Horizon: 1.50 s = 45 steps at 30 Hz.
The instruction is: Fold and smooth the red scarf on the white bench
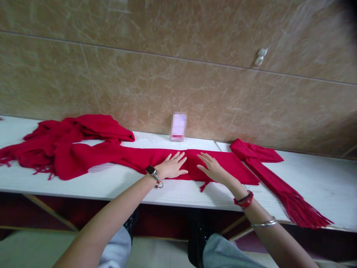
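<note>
A red scarf [228, 165] lies folded flat across a white bench top, its left portion running into a loose bunched heap of red cloth [92, 128] with fringe at the far left. My left hand [173, 166] rests palm down on the flat part, fingers spread. To its right, my right hand [212, 168] also lies palm down on the same cloth with fingers apart. A bit of fringe pokes out from under the near edge. Another red scarf [267, 178], narrow and fringed, lies bent on the right, touching or close to the flat one.
The white bench top [320, 186] backs onto a brown marble-tiled wall [195, 89]. A blurred-out pinkish upright item [178, 126] stands against the wall. A small white hook [261, 56] is fixed higher up. Open compartments lie beneath the bench, near my legs.
</note>
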{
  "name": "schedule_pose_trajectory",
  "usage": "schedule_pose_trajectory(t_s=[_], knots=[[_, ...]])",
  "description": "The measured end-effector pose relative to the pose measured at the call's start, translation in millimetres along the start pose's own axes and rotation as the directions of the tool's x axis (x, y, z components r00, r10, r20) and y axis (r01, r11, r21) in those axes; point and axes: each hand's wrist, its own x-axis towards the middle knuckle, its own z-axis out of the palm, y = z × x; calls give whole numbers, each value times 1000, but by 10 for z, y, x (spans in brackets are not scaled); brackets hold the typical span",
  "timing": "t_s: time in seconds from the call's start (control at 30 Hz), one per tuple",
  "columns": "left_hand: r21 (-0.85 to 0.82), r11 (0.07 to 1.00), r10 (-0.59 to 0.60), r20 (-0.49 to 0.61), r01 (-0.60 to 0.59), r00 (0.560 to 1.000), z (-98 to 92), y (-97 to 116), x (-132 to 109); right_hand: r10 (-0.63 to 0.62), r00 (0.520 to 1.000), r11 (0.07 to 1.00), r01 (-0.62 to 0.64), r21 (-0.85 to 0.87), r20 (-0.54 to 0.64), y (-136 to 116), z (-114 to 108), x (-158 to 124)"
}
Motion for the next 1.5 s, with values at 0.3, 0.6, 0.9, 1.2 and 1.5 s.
schedule_pose_trajectory(t_s=[0.3,0.6,0.9,1.2,1.5], knots=[[-61,980,-184,83,190,979,98,-94,-38,-154,932,926,252,-281,328,84,51,-126],[-14,959,-281,96,283,955,-68,-282,-196,102,974,985,-71,-155,200,-332,-48,437],[60,882,-471,136,467,871,-178,-827,-464,83,947,983,-26,-183,311,-887,363,802],[275,925,-201,-235,263,951,-179,-1335,-1174,-61,940,965,141,-220,335,-745,486,724],[289,955,139,-242,-66,960,-258,-913,-1197,-46,969,973,98,-207,245,-682,653,782]])
